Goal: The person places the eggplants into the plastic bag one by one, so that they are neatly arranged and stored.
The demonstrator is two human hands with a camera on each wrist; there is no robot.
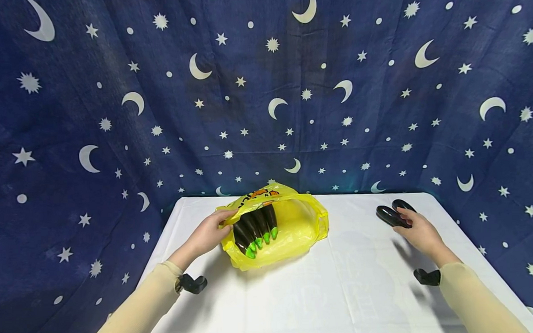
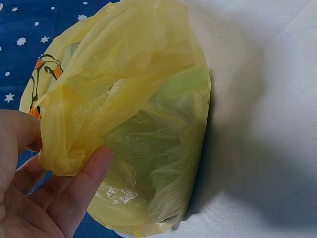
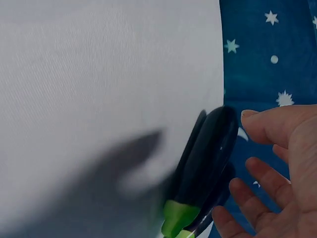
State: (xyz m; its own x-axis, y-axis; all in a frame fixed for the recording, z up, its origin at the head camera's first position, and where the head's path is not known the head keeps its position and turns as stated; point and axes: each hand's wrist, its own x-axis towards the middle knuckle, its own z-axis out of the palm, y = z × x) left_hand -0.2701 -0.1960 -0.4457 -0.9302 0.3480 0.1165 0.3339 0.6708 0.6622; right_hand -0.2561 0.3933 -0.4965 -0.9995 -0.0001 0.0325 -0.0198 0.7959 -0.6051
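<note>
A yellow plastic bag point(image 1: 297, 249) lies on its side on the white table, its mouth towards me. Several dark eggplants with green stem ends point(image 1: 255, 226) lie side by side inside it. My left hand point(image 1: 209, 232) pinches the left edge of the bag's mouth; the left wrist view shows the gathered film point(image 2: 69, 144) between thumb and fingers. At the table's right side lie two black eggplants point(image 1: 390, 215), side by side. Over them is my right hand point(image 1: 421, 232), thumb and fingers spread around the nearer eggplant point(image 3: 205, 158); whether they touch it I cannot tell.
A white cloth covers the table point(image 1: 295, 304). Behind and at both sides hangs a dark blue curtain point(image 1: 246, 112) with moons and stars, close to the table's edges. Black wrist mounts point(image 1: 193, 284) stick out from both sleeves.
</note>
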